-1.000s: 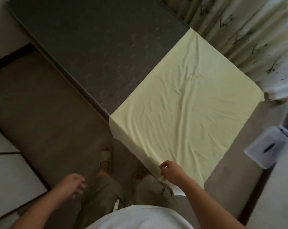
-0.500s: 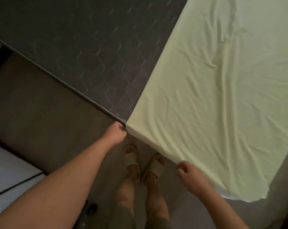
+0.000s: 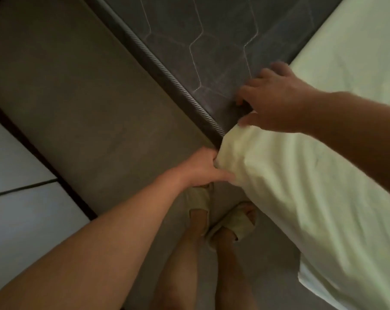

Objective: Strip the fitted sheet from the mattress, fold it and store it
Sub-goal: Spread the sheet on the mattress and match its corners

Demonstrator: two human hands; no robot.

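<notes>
A pale yellow fitted sheet [image 3: 312, 186] lies folded over the right part of the dark grey quilted mattress [image 3: 212, 41] and hangs down its near side. My left hand [image 3: 200, 168] grips the hanging corner of the sheet at the mattress edge, thumb pressed into the cloth. My right hand [image 3: 274, 99] reaches over the top, fingers spread and curved, resting on the mattress at the sheet's folded edge, thumb touching the cloth. Whether it grasps the sheet is hidden under the palm.
I stand close against the mattress side, my feet in beige slippers [image 3: 223, 213] on a grey-brown floor [image 3: 77, 108]. A dark strip and pale floor tiles [image 3: 21, 209] lie to the left.
I have leaned in closer. My left hand took hold of the sheet corner at the mattress edge. My right hand rose from the hanging hem to the mattress top by the folded edge.
</notes>
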